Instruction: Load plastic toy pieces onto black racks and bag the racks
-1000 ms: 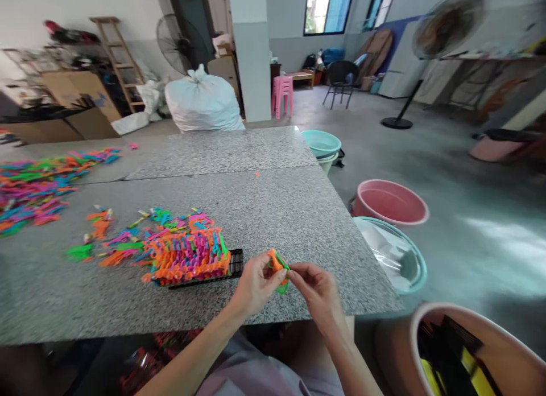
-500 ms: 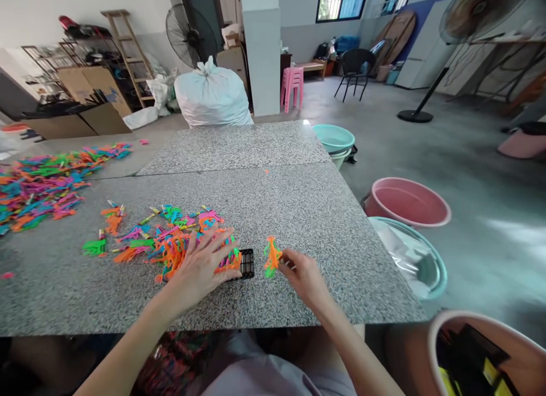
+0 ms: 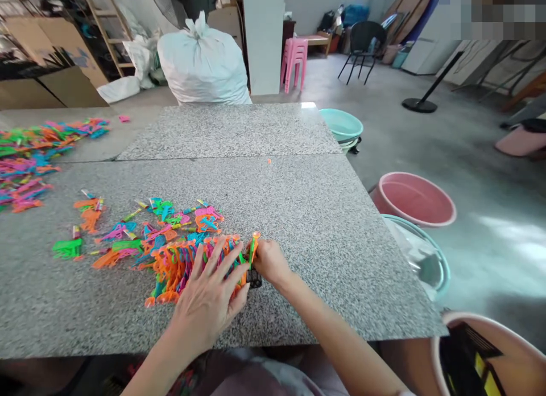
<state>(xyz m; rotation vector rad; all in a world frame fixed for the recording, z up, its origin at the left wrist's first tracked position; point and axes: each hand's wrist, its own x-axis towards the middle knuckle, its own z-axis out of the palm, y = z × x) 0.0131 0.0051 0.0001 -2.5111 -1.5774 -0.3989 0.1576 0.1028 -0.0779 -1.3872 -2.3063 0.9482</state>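
Note:
My left hand (image 3: 211, 285) rests with fingers spread over a tight row of bright plastic toy pieces (image 3: 173, 265) in orange, green, pink and blue. The pieces stand on edge, side by side, along a black plastic grid strip (image 3: 255, 279), most of which is hidden beneath them. At the row's right end, my right hand (image 3: 271, 262) pinches an orange and green plastic toy piece (image 3: 253, 247) upright over the strip. Its fingertips are partly hidden behind the piece. Several loose toy pieces (image 3: 123, 245) with yellow or clear-tipped parts lie left of the row.
A large heap of similar pieces (image 3: 25, 163) covers the table's far left. On the speckled stone table (image 3: 324, 259) lies a small orange bit (image 3: 269, 161). Beyond its right edge stand a pink tub (image 3: 416, 199), a teal-rimmed basin (image 3: 443, 271) and a bin holding black items (image 3: 435, 356).
My right hand has moved left, bringing the orange and green toy piece from beside the row to its right end. My left hand stays on the row. The view has tilted down.

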